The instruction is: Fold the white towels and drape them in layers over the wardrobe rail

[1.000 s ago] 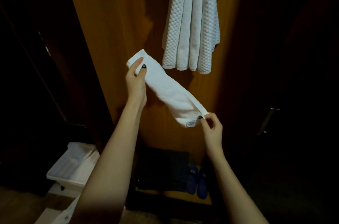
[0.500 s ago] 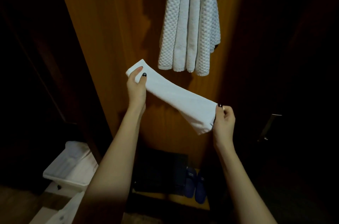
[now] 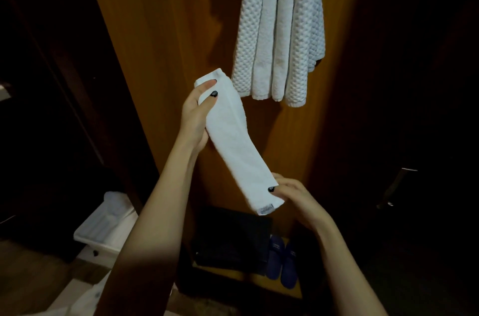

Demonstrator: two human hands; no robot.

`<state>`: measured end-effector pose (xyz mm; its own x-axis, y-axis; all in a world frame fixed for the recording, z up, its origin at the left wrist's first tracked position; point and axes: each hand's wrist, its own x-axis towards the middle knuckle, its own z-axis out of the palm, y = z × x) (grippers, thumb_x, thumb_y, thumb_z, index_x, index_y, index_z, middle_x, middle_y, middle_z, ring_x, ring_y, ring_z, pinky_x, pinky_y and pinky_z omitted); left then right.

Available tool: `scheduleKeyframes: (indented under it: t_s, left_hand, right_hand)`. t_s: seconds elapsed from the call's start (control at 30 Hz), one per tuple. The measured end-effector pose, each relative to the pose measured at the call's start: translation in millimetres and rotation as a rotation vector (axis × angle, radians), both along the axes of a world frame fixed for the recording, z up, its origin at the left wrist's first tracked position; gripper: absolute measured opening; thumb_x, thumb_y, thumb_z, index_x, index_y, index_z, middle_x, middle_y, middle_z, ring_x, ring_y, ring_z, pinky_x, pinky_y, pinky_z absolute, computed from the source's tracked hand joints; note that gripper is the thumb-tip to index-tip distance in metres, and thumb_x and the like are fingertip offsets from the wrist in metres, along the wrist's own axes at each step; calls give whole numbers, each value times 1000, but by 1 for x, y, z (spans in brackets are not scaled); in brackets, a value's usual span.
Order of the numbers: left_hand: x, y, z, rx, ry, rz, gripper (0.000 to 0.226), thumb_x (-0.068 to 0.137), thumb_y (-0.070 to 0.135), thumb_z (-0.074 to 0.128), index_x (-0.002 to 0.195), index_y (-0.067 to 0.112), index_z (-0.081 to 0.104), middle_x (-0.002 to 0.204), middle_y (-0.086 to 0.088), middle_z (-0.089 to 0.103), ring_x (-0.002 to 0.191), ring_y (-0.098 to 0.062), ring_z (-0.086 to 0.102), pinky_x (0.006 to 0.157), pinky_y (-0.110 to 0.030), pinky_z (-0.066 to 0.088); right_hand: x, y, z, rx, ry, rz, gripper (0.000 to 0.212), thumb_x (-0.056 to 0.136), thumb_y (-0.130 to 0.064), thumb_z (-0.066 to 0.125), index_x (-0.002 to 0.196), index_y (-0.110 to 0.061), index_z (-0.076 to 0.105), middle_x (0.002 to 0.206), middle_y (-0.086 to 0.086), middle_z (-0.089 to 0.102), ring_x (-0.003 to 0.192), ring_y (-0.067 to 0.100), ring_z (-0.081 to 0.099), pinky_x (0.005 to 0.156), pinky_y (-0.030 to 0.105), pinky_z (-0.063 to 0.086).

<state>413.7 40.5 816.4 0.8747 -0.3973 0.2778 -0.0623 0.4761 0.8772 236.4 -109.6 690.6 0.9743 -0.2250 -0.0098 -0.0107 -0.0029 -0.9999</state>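
Observation:
A small white towel (image 3: 233, 139), folded into a narrow strip, stretches steeply between my hands in front of the wooden wardrobe wall. My left hand (image 3: 195, 114) grips its upper end, thumb on the front. My right hand (image 3: 293, 196) pinches its lower end, beside a small label at the corner. Above and to the right, white waffle-textured towels (image 3: 278, 30) hang down in folds from the top of the view. The rail itself is out of view.
The orange wooden wardrobe panel (image 3: 145, 30) stands behind the towel. A dark folded item (image 3: 233, 238) and blue slippers (image 3: 282, 261) lie on the wardrobe floor. A white bin (image 3: 106, 227) stands low left. A metal door handle (image 3: 396, 186) shows at the right.
My right hand has dropped and moved left with the towel's lower end, so the strip now hangs steeper. My left hand kept its hold on the upper end.

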Motion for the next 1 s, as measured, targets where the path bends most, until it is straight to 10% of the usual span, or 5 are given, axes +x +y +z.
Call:
scheduleKeyframes:
  t_s: [0.3,0.6,0.83,1.0]
  left_hand:
    - [7,4,12,107,-58,91,20,94,13,61,100,28,74,129,-7,59,113,-23,62,90,-37,56]
    - [31,13,-9,208,-236,249,35,92,2,59,122,17,66,123,7,64,119,-10,58,96,-24,50]
    - [35,16,-9,219,-70,155,51,86,6,68,129,29,55,121,1,61,104,-14,63,74,-24,56]
    - [45,18,1,324,-155,121,43,86,12,69,126,26,58,98,7,68,78,-9,62,49,-19,44]
  right_hand:
    - [15,9,-1,70,46,109,59,64,-29,63,103,14,59,96,14,62,91,25,57,72,31,42]
    - [4,-33,21,-69,-25,-306,13,78,-26,57,76,-13,54,75,3,52,73,18,50,62,30,35]
    - [-10,-66,63,-71,-135,-488,21,90,-7,65,109,-11,56,85,2,66,71,10,64,63,23,51]
    - [-23,-92,89,-224,33,-258,13,86,-12,70,88,0,68,81,9,64,80,24,58,77,37,43]
